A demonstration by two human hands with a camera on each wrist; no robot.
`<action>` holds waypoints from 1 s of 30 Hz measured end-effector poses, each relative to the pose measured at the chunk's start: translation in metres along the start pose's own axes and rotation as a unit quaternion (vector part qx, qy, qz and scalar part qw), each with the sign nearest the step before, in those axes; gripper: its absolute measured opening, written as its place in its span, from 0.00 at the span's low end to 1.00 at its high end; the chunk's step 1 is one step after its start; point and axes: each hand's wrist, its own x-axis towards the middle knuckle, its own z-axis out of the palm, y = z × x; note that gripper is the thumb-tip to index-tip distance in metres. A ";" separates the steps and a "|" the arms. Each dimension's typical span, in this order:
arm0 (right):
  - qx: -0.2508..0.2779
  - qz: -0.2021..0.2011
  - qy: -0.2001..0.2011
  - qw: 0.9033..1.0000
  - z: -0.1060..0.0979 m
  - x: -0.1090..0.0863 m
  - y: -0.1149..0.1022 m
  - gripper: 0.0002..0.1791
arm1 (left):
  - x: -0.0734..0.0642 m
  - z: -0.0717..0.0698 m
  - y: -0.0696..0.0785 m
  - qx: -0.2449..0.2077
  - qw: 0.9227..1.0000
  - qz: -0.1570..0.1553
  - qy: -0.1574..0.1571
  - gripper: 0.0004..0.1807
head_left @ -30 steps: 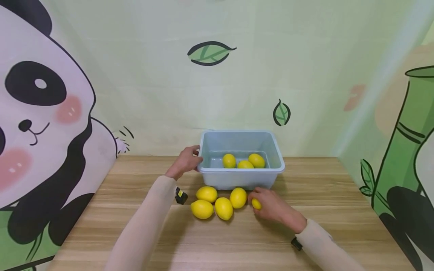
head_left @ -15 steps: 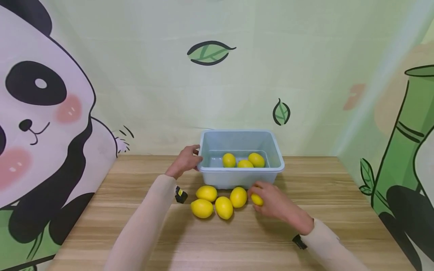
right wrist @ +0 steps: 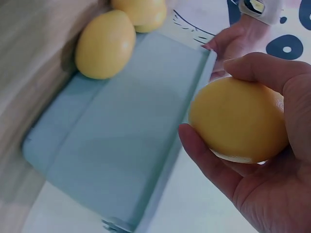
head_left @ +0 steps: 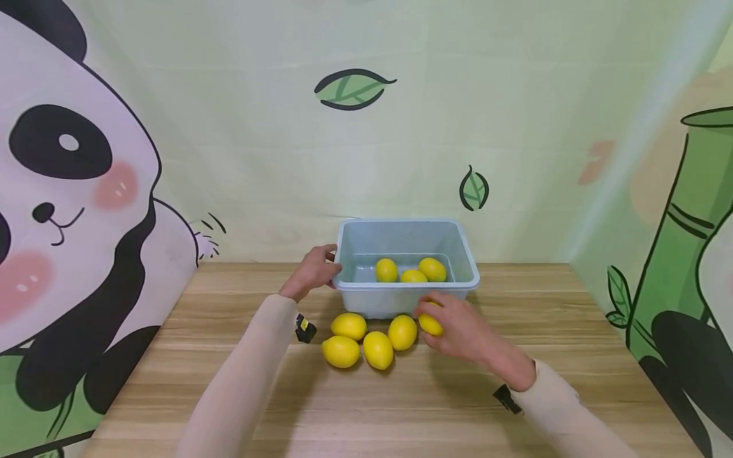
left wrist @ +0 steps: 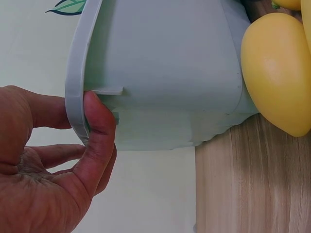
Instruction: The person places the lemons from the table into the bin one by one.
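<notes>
My right hand (head_left: 460,324) grips a yellow lemon (head_left: 430,321) between thumb and fingers, just in front of the right part of a light blue plastic bin (head_left: 401,299). The right wrist view shows that lemon (right wrist: 238,119) up close, near the bin's rim. With its thumb and fingers, my left hand (head_left: 314,272) pinches the bin's left rim; the left wrist view shows the rim (left wrist: 77,73) between them. Three lemons (head_left: 432,270) are visible inside the bin. Several more, such as one lemon (head_left: 378,350), lie on the table before it.
The wooden table (head_left: 366,413) runs back to a pale green cloth backdrop (head_left: 258,127) with a panda and leaves printed on it. The bin stands close to that backdrop. A small black device (head_left: 305,329) sits at my left wrist, another device (head_left: 507,399) at my right.
My right hand has lifted its lemon off the table and brought it up toward the bin's front. The left hand keeps its place on the rim.
</notes>
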 end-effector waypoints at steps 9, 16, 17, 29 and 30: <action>0.004 -0.011 0.032 0.999 -0.023 0.016 -0.002 0.16 | 0.000 0.000 0.000 0.007 1.000 -0.005 0.000 0.33; -0.001 -0.001 0.036 0.999 -0.037 0.030 0.003 0.16 | 0.001 0.001 -0.001 0.005 1.000 -0.003 0.000 0.33; -0.004 0.001 0.034 0.999 -0.039 0.032 0.004 0.16 | 0.001 0.001 -0.001 0.005 1.000 -0.004 0.000 0.33; -0.003 0.018 0.034 0.999 -0.057 0.060 0.016 0.15 | -0.002 -0.001 0.001 0.000 1.000 0.000 -0.001 0.33; -0.003 0.019 0.031 0.999 -0.057 0.061 0.017 0.15 | -0.002 -0.001 0.001 0.000 1.000 0.000 -0.001 0.33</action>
